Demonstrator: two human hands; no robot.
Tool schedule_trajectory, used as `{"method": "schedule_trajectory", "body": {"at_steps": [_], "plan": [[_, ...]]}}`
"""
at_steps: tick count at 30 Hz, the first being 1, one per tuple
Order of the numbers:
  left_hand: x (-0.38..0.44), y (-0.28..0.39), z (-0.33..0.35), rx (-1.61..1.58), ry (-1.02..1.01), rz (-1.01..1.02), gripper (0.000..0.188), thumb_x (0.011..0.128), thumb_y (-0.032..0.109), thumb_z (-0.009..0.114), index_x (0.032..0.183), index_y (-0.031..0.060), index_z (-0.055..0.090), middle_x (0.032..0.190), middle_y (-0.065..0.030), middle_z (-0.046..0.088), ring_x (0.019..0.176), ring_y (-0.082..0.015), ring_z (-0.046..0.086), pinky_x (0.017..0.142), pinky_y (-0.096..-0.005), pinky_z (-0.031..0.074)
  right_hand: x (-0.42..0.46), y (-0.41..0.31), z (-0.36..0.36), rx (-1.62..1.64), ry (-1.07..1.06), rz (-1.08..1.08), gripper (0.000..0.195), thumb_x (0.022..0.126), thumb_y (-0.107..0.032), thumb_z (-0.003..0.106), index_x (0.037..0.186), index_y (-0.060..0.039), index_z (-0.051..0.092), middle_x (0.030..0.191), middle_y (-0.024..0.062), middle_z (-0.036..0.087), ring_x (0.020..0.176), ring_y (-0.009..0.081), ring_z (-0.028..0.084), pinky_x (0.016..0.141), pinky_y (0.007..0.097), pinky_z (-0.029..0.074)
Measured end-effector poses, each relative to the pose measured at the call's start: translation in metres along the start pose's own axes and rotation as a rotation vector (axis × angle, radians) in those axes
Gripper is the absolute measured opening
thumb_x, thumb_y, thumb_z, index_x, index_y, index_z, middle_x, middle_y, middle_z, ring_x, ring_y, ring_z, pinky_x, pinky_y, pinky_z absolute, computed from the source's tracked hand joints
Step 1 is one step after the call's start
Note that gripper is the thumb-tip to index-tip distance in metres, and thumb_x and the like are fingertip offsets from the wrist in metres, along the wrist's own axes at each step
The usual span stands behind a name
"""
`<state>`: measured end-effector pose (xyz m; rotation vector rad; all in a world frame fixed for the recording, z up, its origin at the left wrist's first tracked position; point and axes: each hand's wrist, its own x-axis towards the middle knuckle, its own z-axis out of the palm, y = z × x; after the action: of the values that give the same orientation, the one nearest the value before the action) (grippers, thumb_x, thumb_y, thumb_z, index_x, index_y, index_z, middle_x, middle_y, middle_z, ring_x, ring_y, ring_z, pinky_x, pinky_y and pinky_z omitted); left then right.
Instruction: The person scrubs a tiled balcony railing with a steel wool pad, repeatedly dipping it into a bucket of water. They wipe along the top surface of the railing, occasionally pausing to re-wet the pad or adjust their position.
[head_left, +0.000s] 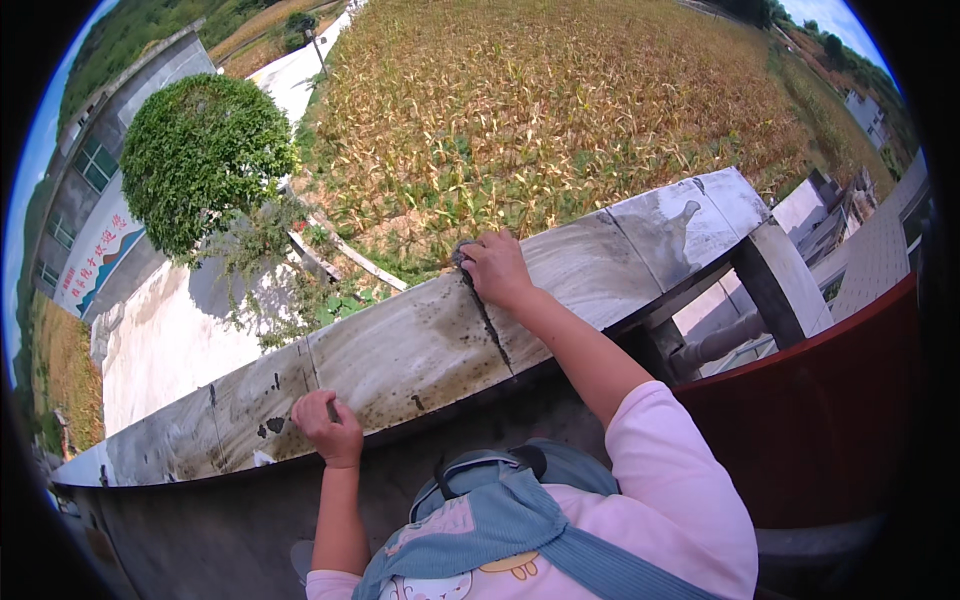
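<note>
A tiled balustrade top (405, 341) runs slantwise before me, pale, wet-looking and streaked with dark stains. My right hand (496, 270) is closed around a grey scouring pad (460, 253), probably steel wool, pressed at the far edge by a blackened tile joint (487, 322). My left hand (328, 429) rests, fingers curled, at the near edge of the ledge. A small dark patch shows between its thumb and fingers; whether that is an object or shadow is unclear. Black spots (275, 425) mark the tile just left of this hand.
Beyond the ledge lie a dry cornfield (555, 120), a round leafy tree (206, 161) and a sunlit concrete yard (157, 330), all lower down. A dark red curved panel (810, 420) stands at right. Balusters (720, 341) show under the ledge. A blue corduroy bag (480, 517) hangs at my front.
</note>
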<state>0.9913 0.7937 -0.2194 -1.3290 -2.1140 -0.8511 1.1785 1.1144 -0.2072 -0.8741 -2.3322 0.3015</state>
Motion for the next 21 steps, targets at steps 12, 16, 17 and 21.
{"method": "schedule_trajectory", "body": {"at_steps": [12,16,17,21], "plan": [[-0.003,-0.004,-0.002,0.018,0.024,-0.019,0.014,0.074,0.002,0.057,0.087,0.006,0.058,0.09,-0.0109,0.061,0.092,-0.0317,0.056,0.094,-0.0448,0.038,-0.043,0.174,-0.118,-0.483,0.173,0.49,0.024,0.087,-0.023,0.065,0.107,-0.013,0.071,0.106,0.0073,0.064,0.102,0.0307,0.055,0.089,0.0428,0.045],[-0.002,-0.003,0.0,0.006,-0.011,-0.028,0.016,0.074,0.003,0.057,0.089,0.0058,0.058,0.092,-0.0118,0.061,0.094,-0.0321,0.056,0.099,-0.0473,0.037,-0.046,0.149,-0.101,-0.391,0.161,0.44,0.025,0.085,-0.024,0.067,0.107,-0.0126,0.072,0.107,0.0093,0.064,0.102,0.0316,0.055,0.09,0.0424,0.045],[-0.004,-0.004,0.0,0.005,-0.025,-0.032,0.016,0.074,0.003,0.057,0.09,0.0058,0.058,0.092,-0.0119,0.061,0.094,-0.0322,0.056,0.099,-0.0473,0.037,-0.048,0.119,-0.086,-0.291,0.134,0.32,0.024,0.084,-0.023,0.067,0.105,-0.0133,0.071,0.108,0.0088,0.062,0.104,0.0304,0.054,0.091,0.0428,0.043],[-0.008,-0.011,-0.003,0.029,-0.015,-0.036,0.015,0.074,0.002,0.056,0.088,0.0054,0.059,0.092,-0.0122,0.061,0.094,-0.0331,0.056,0.098,-0.0469,0.037,-0.081,0.023,-0.073,0.004,-0.09,-0.078,0.027,0.08,-0.02,0.072,0.106,-0.0154,0.07,0.105,0.0062,0.062,0.104,0.0283,0.054,0.09,0.0413,0.043]]}}
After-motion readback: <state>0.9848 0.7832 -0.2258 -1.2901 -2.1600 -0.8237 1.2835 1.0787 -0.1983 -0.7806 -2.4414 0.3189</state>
